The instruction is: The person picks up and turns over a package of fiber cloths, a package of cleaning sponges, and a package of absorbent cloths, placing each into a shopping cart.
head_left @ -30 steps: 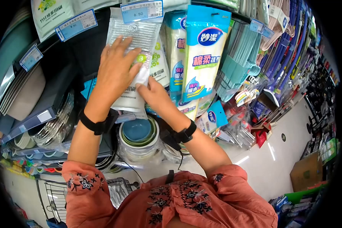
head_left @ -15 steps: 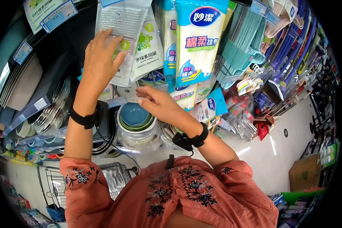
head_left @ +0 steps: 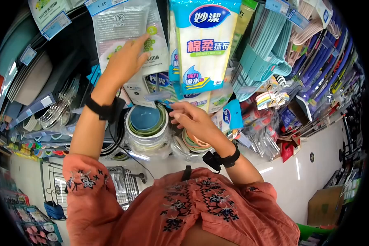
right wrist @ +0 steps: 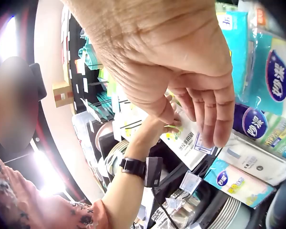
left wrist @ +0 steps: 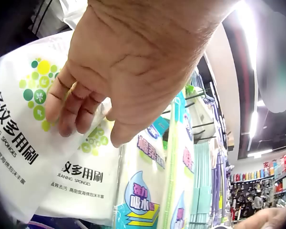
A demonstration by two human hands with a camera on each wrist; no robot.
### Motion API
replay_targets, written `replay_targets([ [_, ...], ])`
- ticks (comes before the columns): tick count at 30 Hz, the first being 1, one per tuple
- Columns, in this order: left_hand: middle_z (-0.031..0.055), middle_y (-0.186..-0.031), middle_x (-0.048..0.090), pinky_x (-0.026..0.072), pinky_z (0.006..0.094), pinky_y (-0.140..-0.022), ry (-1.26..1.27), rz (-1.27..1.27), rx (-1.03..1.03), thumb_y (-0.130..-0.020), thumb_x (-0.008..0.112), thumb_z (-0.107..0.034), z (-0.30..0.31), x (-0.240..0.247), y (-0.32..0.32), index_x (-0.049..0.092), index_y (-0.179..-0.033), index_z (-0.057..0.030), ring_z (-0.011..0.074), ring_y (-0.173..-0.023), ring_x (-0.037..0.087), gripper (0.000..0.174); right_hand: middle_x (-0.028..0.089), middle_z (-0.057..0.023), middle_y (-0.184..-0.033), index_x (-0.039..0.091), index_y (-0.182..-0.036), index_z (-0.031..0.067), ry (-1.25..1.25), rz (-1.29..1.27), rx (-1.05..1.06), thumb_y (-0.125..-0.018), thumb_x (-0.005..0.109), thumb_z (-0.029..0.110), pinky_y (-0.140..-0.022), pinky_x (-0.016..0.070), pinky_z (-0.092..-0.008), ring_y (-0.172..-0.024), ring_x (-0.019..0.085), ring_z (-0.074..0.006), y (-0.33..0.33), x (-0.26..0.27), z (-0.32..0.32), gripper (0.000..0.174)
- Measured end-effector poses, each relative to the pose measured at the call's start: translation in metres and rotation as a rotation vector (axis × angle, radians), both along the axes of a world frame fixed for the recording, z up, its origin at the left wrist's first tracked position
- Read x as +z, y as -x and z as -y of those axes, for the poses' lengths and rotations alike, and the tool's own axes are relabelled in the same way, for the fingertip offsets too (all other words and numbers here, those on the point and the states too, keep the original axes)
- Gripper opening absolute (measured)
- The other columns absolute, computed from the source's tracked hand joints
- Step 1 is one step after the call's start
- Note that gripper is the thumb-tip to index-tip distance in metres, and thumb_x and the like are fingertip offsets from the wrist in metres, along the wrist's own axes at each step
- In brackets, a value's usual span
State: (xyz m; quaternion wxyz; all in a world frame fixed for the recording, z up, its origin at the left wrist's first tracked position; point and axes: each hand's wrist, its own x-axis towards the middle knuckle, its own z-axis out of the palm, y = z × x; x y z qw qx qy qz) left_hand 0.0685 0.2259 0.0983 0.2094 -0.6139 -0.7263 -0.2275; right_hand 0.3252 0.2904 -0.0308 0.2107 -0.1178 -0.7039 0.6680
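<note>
In the head view my left hand (head_left: 125, 61) lies over the front white pack of cleaning sponges (head_left: 117, 30), its fingers reaching towards a second sponge pack (head_left: 155, 53) just behind and to the right. From the left wrist view, loosely bent fingers (left wrist: 70, 114) overlap the right edge of the front pack (left wrist: 31, 157), and the thumb is over the second pack (left wrist: 93, 179). My right hand (head_left: 197, 123) hovers lower, before the shelf, with relaxed fingers and nothing in its grasp. A blue-and-white cloth pack (head_left: 209, 45) hangs to the right of the sponges.
Stacked bowls (head_left: 145, 121) in plastic wrap stand below. Teal hangers (head_left: 264, 49) hang at the right, plates (head_left: 33, 80) sit at the left. A price tag (head_left: 100, 5) juts out above the sponge packs. Behind on the floor is a shopping cart (head_left: 127, 186).
My right hand has left the front pack's lower edge and drawn back down and to the right. My left hand has shifted towards the second sponge pack, which shows more now.
</note>
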Motion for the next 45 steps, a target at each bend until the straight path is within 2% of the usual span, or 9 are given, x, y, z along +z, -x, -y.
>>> replay_targets([
  [5,0.0175,-0.101,0.066,0.0518,0.0421,-0.079,-0.053,-0.004,0.008,-0.098,0.061,-0.031,-0.012,0.023,-0.007,0.056,-0.139,-0.0163,0.0342,-0.087,0.065,0.044,0.068,-0.0108,-0.112,0.053,-0.134,-0.0015,0.108,0.014,0.003,-0.101,0.059,0.020,-0.078,0.0525,-0.0276,-0.094,0.065,-0.0139,-0.036,-0.011,-0.016,0.040],
  [10,0.0147,-0.105,0.060,0.0542,0.0379,-0.069,-0.386,-0.135,0.053,-0.094,0.066,-0.020,-0.023,0.038,-0.008,0.061,-0.126,-0.0113,0.0293,-0.082,0.065,0.033,0.068,-0.0122,-0.113,0.051,-0.136,0.0000,0.133,0.036,0.011,-0.103,0.056,0.018,-0.076,0.0530,-0.0268,-0.093,0.067,-0.0150,-0.062,-0.022,-0.035,0.038],
  [16,0.0172,-0.133,0.053,0.0540,0.0421,-0.086,-0.521,-0.391,0.173,-0.088,0.070,-0.015,-0.030,0.060,-0.022,0.058,-0.135,-0.0101,0.0330,-0.105,0.060,0.048,0.067,-0.0128,-0.114,0.052,-0.135,-0.0007,0.127,0.058,0.015,-0.103,0.054,0.016,-0.076,0.0534,-0.0269,-0.093,0.069,-0.0167,-0.070,-0.021,-0.046,0.036],
  [20,0.0205,-0.144,0.046,0.0525,0.0433,-0.092,-0.420,-0.327,0.167,-0.088,0.071,-0.016,-0.037,0.055,-0.020,0.055,-0.140,-0.0076,0.0354,-0.109,0.058,0.055,0.067,-0.0128,-0.116,0.052,-0.133,-0.0012,0.137,0.057,0.038,-0.103,0.054,0.016,-0.076,0.0537,-0.0276,-0.095,0.069,-0.0173,-0.072,-0.020,-0.050,0.035],
  [32,0.0271,-0.138,0.049,0.0481,0.0473,-0.100,-0.255,-0.227,0.219,-0.087,0.070,-0.019,-0.059,0.049,0.010,0.051,-0.142,-0.0058,0.0417,-0.118,0.054,0.059,0.067,-0.0132,-0.116,0.054,-0.130,-0.0003,0.158,0.077,0.077,-0.102,0.056,0.020,-0.078,0.0539,-0.0305,-0.096,0.068,-0.0176,-0.064,-0.026,-0.050,0.034],
  [38,0.0295,-0.133,0.052,0.0470,0.0484,-0.101,-0.201,-0.298,0.282,-0.090,0.066,-0.024,-0.082,0.051,0.026,0.049,-0.143,-0.0062,0.0457,-0.120,0.052,0.059,0.066,-0.0143,-0.118,0.054,-0.130,0.0002,0.136,0.091,0.095,-0.102,0.055,0.021,-0.080,0.0541,-0.0310,-0.098,0.067,-0.0186,-0.059,-0.028,-0.045,0.035],
  [41,0.0276,-0.129,0.056,0.0465,0.0487,-0.102,-0.197,-0.218,0.299,-0.091,0.063,-0.025,-0.084,0.056,0.020,0.051,-0.141,-0.0046,0.0457,-0.122,0.051,0.055,0.067,-0.0138,-0.117,0.054,-0.130,0.0000,0.138,0.074,0.085,-0.101,0.055,0.020,-0.079,0.0543,-0.0308,-0.097,0.068,-0.0185,-0.060,-0.027,-0.044,0.035],
  [44,0.0233,-0.126,0.060,0.0466,0.0452,-0.102,-0.317,-0.132,0.175,-0.094,0.062,-0.027,-0.081,0.051,0.020,0.054,-0.139,-0.0033,0.0407,-0.120,0.055,0.051,0.068,-0.0129,-0.114,0.055,-0.131,0.0000,0.124,0.039,0.034,-0.101,0.056,0.020,-0.077,0.0545,-0.0301,-0.095,0.068,-0.0175,-0.063,-0.024,-0.049,0.036],
  [45,0.0219,-0.127,0.061,0.0466,0.0430,-0.102,-0.328,0.032,0.097,-0.096,0.061,-0.028,-0.078,0.049,0.012,0.055,-0.138,-0.0032,0.0378,-0.120,0.056,0.049,0.068,-0.0126,-0.114,0.055,-0.131,0.0000,0.119,0.029,0.011,-0.101,0.057,0.021,-0.077,0.0546,-0.0299,-0.094,0.068,-0.0171,-0.065,-0.024,-0.051,0.037],
])
